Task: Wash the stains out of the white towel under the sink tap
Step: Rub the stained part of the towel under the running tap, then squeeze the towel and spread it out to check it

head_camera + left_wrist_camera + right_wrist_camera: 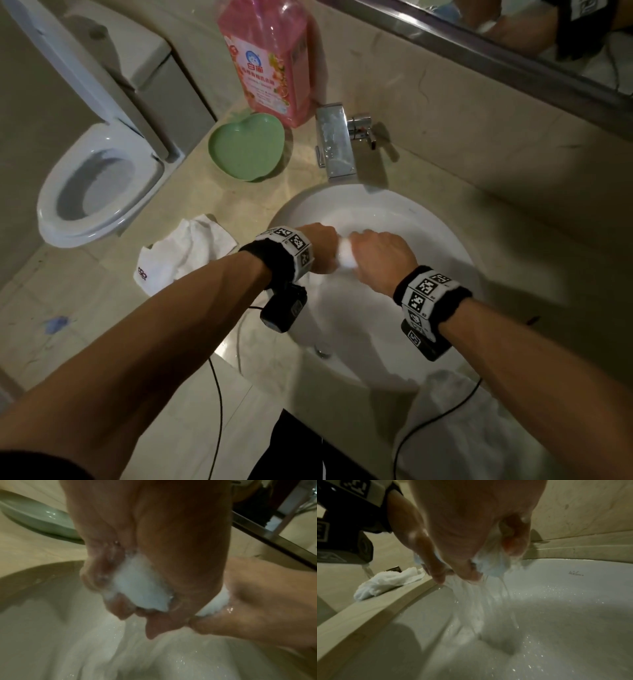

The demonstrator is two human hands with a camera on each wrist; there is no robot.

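Head view: the white towel [346,255] is bunched into a short roll over the sink [442,246], running left to right between fists – left hand [320,248] and right hand [380,257] each clamp an end, knuckles nearly touching, water streaming down – wringing, I judge

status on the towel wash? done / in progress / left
Done: the towel is soaked and bunched over the sink.
In hand: left hand and right hand both grip it, wringing; water streams from it in the wrist views.
Left: stains can't be judged, the cloth is hidden in the fists. A second white cloth lies on the counter, untouched.
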